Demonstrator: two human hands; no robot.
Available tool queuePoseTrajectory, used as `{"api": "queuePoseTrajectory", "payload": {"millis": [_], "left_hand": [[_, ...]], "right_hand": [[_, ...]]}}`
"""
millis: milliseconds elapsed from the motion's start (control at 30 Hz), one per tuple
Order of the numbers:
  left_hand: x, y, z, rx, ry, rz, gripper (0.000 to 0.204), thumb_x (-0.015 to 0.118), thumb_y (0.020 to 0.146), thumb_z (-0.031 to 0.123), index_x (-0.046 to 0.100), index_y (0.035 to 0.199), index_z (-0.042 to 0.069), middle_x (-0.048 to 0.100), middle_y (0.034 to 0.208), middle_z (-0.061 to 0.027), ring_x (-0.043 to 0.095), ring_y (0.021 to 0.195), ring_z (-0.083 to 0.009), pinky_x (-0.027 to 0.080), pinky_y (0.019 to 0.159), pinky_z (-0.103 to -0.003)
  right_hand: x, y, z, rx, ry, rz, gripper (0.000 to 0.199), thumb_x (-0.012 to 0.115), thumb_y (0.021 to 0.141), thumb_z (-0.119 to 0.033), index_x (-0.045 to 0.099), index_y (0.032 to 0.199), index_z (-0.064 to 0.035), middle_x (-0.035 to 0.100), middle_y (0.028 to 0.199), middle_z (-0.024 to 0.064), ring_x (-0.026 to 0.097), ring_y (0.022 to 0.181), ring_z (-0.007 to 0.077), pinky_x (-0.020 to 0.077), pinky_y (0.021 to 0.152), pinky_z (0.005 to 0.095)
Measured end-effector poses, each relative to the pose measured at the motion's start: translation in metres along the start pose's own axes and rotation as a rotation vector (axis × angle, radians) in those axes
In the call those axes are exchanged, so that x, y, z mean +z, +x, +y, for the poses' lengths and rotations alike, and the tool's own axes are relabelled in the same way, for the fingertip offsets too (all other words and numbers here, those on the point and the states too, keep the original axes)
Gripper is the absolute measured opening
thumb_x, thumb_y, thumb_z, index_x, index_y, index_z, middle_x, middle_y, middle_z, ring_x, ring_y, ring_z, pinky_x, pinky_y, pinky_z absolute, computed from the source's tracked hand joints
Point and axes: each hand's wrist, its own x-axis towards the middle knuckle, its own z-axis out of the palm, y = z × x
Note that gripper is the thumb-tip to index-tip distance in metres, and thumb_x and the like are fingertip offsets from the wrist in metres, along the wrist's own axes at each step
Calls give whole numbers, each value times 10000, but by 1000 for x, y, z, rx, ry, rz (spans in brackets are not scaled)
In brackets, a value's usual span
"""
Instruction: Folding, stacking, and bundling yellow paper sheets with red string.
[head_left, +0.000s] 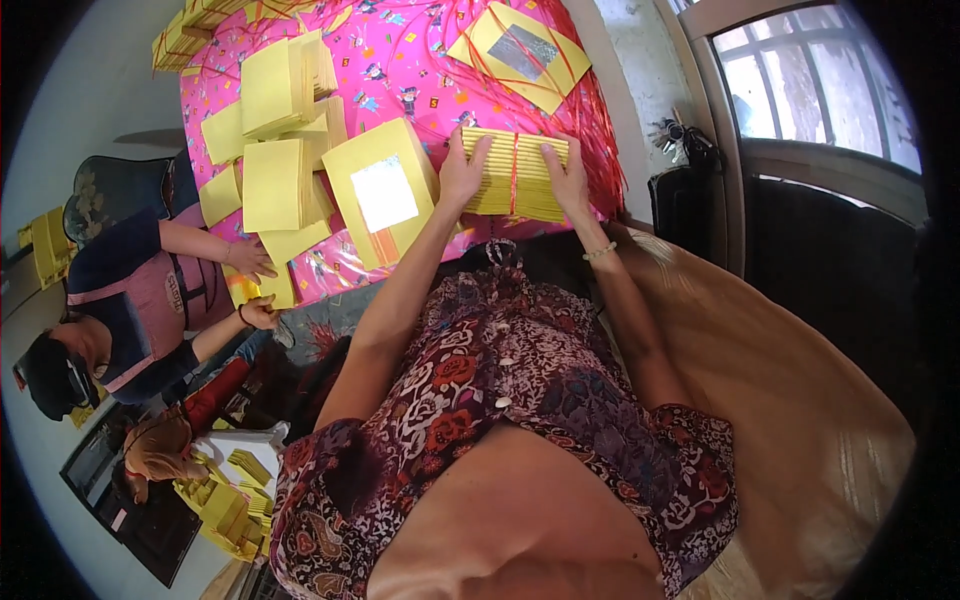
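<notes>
A thick bundle of folded yellow paper (490,195) stands in front of me near the table's edge, its layered folds facing up. A red string (514,172) runs around its middle. My left hand (462,172) is closed on the bundle's left end, thumb on top. On the right end, my right hand (569,182) grips it the same way. Just left of my left hand lies a stack of yellow paper (342,165) with a shiny silver square (385,195) on top.
Pink patterned cloth (400,60) covers the table. Several yellow paper stacks (272,185) fill its left side, where another person's hands (255,262) touch yellow paper. Loose red strings (603,150) hang over the right edge. A yellow sheet with a silver square (560,75) lies far right.
</notes>
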Motion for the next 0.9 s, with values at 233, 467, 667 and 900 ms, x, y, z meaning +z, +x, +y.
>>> {"api": "queuePoseTrajectory", "payload": {"millis": [233,467,667,900], "left_hand": [[-1,12,-13,-24,-140,-60,632,557,886,426,342,1351,55,584,1120,-236,588,1029,-363,444,880,-404],[0,-17,16,69,-34,25,699,626,855,377,300,1366,28,588,1101,-238,602,998,-355,463,849,-401],[-5,-19,23,17,12,9,734,643,845,370,294,1365,-12,543,1175,-263,570,1054,-365,447,885,-395],[-12,-69,-4,205,73,166,708,697,810,294,351,1322,-53,439,1268,-267,438,1185,-371,373,988,-396]], "right_hand": [[0,10,-6,116,72,-32,519,578,904,-350,416,1252,-1,582,1086,170,562,1006,234,439,878,341],[4,-15,-2,21,159,30,609,677,843,-217,353,1303,19,542,1169,166,538,1055,222,426,907,330],[1,-17,-6,56,170,-1,597,672,849,-221,363,1301,18,538,1169,161,531,1070,219,422,913,333],[-24,-52,-28,-221,-236,206,552,708,802,-181,442,1254,-10,527,1124,162,514,1081,288,393,959,400]]}}
